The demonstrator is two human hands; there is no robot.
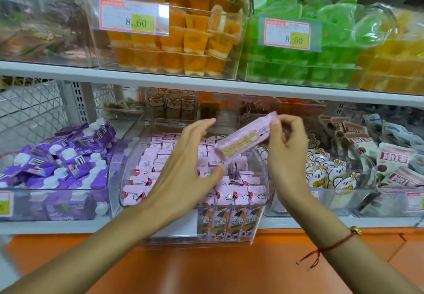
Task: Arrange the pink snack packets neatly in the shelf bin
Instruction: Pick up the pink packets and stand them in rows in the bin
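A clear curved shelf bin (128,162) on the lower shelf holds several small pink snack packets (238,193), some upright in rows at the front, others lying loose behind. My right hand (286,151) pinches the upper end of one long pink packet (243,139), held tilted above the bin with its printed back facing me. My left hand (190,167) hovers over the bin with fingers spread, its thumb close to the packet's lower end; whether it touches is unclear.
A bin of purple pouches (62,156) stands to the left, and bins of bear-print packets (330,174) and white-and-red packets (394,162) to the right. Jelly cup bins (174,41) fill the shelf above. An orange panel (206,268) runs below.
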